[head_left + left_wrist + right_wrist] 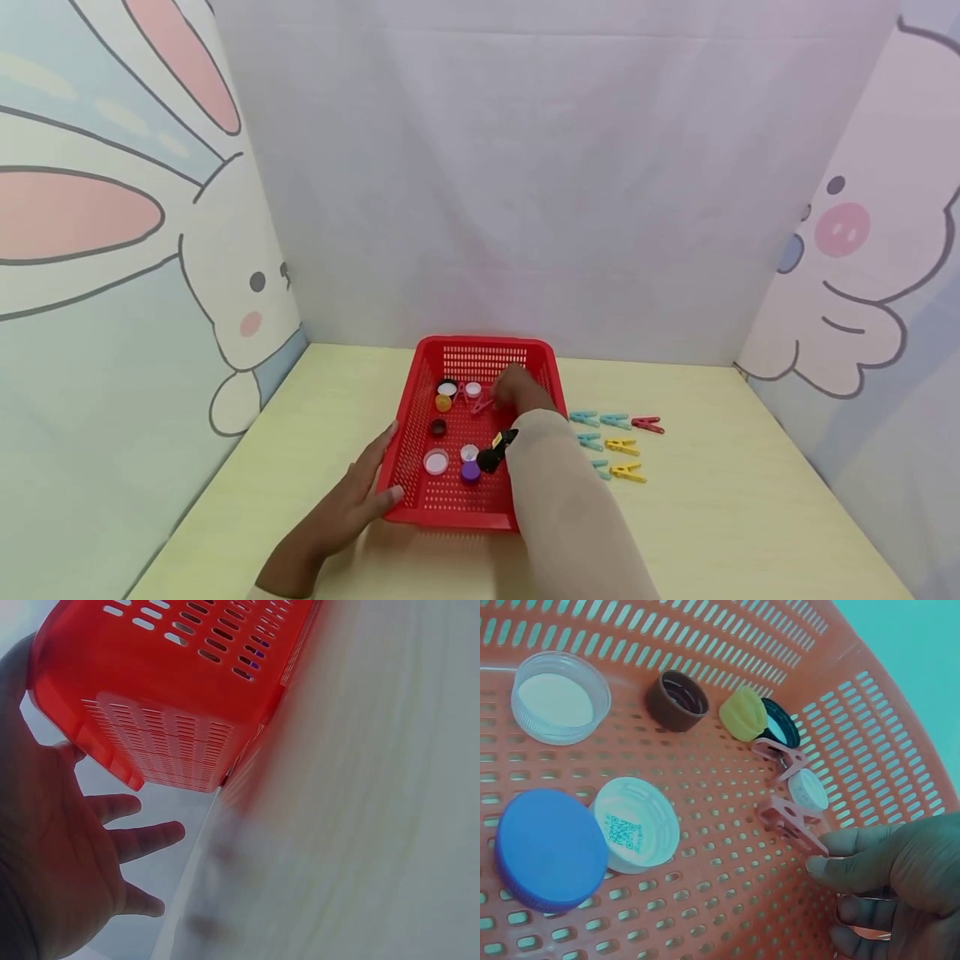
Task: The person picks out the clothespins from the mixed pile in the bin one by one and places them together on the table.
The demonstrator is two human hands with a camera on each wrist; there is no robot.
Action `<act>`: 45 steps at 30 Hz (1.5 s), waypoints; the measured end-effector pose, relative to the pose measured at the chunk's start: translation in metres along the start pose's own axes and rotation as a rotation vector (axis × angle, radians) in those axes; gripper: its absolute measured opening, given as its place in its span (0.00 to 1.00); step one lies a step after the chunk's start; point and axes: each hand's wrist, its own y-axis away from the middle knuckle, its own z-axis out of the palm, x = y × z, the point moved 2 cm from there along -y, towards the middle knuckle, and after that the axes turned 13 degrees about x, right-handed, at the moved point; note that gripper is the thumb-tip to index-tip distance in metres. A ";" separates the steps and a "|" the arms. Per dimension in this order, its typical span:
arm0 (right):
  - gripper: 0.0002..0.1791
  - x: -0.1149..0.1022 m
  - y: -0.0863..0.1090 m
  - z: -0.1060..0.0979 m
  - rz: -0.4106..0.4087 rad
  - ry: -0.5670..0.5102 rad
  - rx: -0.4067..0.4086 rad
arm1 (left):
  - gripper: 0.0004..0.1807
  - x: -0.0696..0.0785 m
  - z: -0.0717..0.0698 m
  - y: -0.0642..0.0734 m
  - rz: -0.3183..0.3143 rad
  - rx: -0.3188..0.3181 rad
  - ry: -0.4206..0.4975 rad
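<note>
A red plastic basket stands on the table. My left hand rests against its left side, fingers straight and spread; in the left wrist view that hand touches the rim. My right hand reaches inside toward the back right. In the right wrist view its thumb and index finger pinch the end of a red clothespin. Another red clothespin lies just beyond, beside a small white cap.
Bottle caps lie in the basket: purple-blue, white with a printed code, clear, brown, yellow and black-rimmed. Right of the basket are several blue clothespins, two yellow and one red.
</note>
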 end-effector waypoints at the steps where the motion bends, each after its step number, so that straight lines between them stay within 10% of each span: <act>1: 0.18 0.000 0.004 -0.002 -0.001 -0.008 -0.003 | 0.55 0.000 0.000 0.000 0.000 0.000 -0.001; 16: 0.19 -0.002 0.014 -0.008 0.010 -0.004 -0.053 | 0.55 0.001 0.000 0.000 0.006 -0.001 -0.003; 31: 0.08 -0.016 0.004 -0.011 -0.170 0.043 -0.082 | 0.55 0.000 0.001 -0.001 0.022 -0.001 0.006; 45: 0.06 -0.039 0.021 -0.046 -0.132 -0.299 -0.184 | 0.55 0.001 0.001 -0.001 0.022 -0.007 0.007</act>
